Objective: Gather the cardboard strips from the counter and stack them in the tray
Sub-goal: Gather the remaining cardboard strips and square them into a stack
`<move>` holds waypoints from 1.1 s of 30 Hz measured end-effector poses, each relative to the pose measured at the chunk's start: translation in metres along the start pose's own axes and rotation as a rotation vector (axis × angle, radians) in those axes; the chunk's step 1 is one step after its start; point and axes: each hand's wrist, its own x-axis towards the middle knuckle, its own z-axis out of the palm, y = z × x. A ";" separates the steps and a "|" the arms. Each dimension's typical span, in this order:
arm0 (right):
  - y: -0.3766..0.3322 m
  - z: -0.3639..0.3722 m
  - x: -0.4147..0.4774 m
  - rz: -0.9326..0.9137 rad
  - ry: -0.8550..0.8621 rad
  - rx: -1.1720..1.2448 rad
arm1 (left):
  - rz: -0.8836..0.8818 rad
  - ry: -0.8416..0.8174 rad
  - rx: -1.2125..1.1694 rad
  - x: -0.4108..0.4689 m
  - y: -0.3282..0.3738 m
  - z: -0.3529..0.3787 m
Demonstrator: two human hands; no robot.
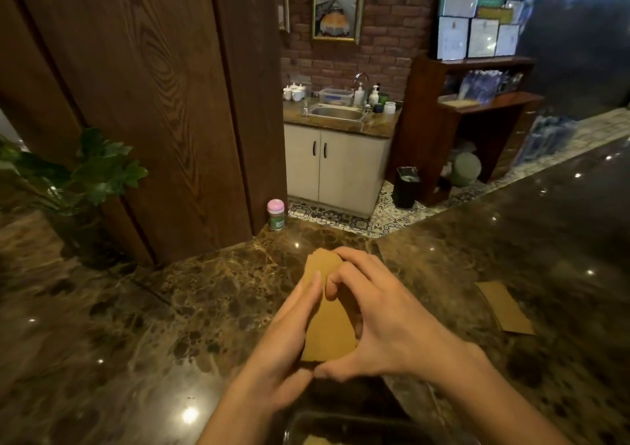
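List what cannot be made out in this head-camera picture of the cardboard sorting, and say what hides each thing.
1. Tray, head view: cut off by the bottom edge and covered by both forearms; its contents cannot be counted.
2. Held cardboard strips: left hand and right hand cover the edges, so the number is unclear.
3. Cardboard on the counter: blurred; one strip or several, unclear.

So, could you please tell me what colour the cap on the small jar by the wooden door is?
Pink; the jar shows only in the head view.
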 end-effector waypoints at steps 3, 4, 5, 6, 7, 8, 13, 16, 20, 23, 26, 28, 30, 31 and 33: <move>-0.006 -0.001 -0.014 0.171 -0.028 0.258 | 0.058 0.091 0.030 -0.009 -0.008 0.004; -0.010 0.002 -0.018 0.258 0.030 0.416 | 0.061 0.115 0.018 -0.013 -0.008 0.006; -0.012 0.007 -0.023 0.340 0.112 0.575 | 0.067 0.134 0.001 -0.015 -0.009 0.007; -0.011 0.014 -0.026 0.407 0.183 0.716 | 0.069 0.158 0.005 -0.017 -0.009 0.007; -0.012 0.019 -0.029 0.455 0.232 0.837 | 0.074 0.170 0.019 -0.020 -0.009 0.008; -0.012 0.024 -0.032 0.487 0.263 0.921 | 0.081 0.185 0.042 -0.022 -0.011 0.007; -0.013 0.026 -0.044 0.462 0.350 0.967 | 0.062 0.171 0.045 -0.029 -0.017 0.009; -0.008 0.023 -0.050 0.495 0.420 1.016 | 0.099 0.171 0.041 -0.031 -0.020 0.008; -0.003 0.019 -0.057 0.542 0.451 1.025 | 0.150 0.228 0.105 -0.030 -0.024 0.009; -0.002 0.016 -0.061 0.560 0.435 1.042 | 0.142 0.248 0.122 -0.028 -0.027 0.010; -0.001 0.013 -0.064 0.565 0.416 1.010 | 0.162 0.253 0.134 -0.027 -0.030 0.011; -0.001 0.014 -0.065 0.569 0.383 0.974 | 0.194 0.245 0.129 -0.025 -0.030 0.014; 0.000 0.015 -0.065 0.553 0.338 0.951 | 0.218 0.251 0.106 -0.023 -0.030 0.014; 0.001 0.015 -0.065 0.534 0.339 0.963 | 0.223 0.250 0.099 -0.022 -0.030 0.014; 0.001 0.014 -0.064 0.495 0.403 1.039 | 0.232 0.233 0.116 -0.020 -0.029 0.014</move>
